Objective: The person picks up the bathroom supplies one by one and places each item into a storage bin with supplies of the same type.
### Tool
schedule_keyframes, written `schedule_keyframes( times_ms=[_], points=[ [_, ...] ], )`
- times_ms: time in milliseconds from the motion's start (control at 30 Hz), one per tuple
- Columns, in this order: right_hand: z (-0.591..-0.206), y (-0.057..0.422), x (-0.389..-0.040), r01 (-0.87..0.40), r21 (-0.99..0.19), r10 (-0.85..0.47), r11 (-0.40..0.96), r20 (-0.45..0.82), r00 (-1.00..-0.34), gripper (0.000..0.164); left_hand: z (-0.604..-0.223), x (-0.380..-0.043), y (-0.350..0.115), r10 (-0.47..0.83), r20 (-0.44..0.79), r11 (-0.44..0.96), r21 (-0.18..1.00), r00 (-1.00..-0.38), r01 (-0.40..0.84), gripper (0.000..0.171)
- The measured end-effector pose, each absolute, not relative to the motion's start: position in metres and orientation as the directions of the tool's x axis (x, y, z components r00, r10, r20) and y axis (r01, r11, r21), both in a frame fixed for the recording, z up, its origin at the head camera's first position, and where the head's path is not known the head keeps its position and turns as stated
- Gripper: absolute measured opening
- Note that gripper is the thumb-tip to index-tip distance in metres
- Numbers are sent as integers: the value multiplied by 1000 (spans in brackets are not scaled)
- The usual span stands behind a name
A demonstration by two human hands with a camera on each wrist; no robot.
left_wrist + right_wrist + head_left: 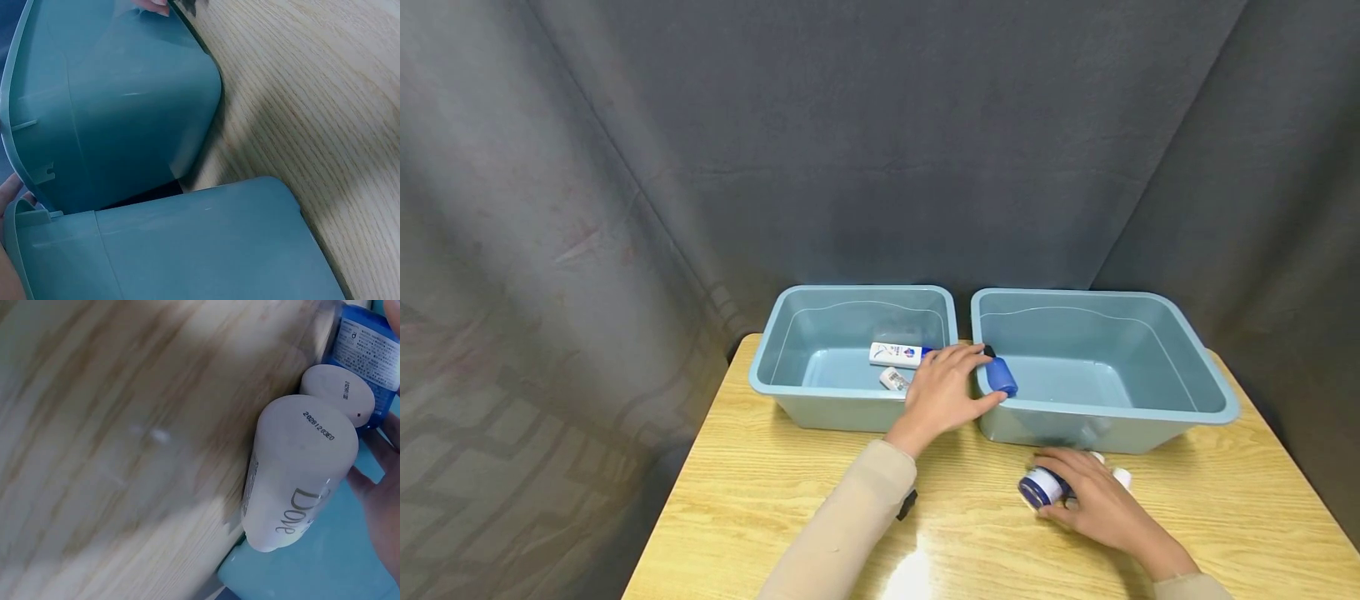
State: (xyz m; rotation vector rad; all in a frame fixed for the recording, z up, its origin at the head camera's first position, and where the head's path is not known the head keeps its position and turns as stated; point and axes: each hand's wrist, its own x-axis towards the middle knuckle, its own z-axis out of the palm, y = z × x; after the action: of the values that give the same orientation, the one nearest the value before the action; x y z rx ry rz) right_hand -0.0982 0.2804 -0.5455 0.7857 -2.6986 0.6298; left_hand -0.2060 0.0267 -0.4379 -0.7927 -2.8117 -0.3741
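Observation:
My left hand (943,392) reaches over the gap between two bins, thumb and fingertips around a small blue bottle (1001,377) with a black cap. That bottle is just inside the left wall of the right bin (1180,412). Only fingertips (11,187) of this hand show at the edge of the left wrist view. Over the table in front of the right bin, my right hand (1093,500) grips a blue bottle (369,353) with a white label between thumb and fingers. Beside it lie a white Dove bottle (297,469) and another white bottle (337,394), partly hidden.
The left bin (820,392) holds a white and blue bottle (895,354) and a small white bottle (893,379). A black object (907,505) pokes out from behind the left sleeve on the wooden table (722,492). A grey curtain (880,142) hangs behind the bins.

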Motion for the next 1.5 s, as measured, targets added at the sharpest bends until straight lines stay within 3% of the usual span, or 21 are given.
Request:
schedule_keyframes(
  times_ms=[433,867,1500],
  points=[
    [-552,278,-102,-582,-302,-495,755,319,-808,72,-439,-207,27,483,241,829,184,-842,528,62],
    [-556,281,-104,-640,-229,-521,733,416,-745,64,-439,-206,27,485,236,831,174,-842,528,64],
    [-540,278,-102,-613,-295,-433,733,493,-755,71,-437,-204,28,483,225,837,167,-846,522,63]
  ],
)
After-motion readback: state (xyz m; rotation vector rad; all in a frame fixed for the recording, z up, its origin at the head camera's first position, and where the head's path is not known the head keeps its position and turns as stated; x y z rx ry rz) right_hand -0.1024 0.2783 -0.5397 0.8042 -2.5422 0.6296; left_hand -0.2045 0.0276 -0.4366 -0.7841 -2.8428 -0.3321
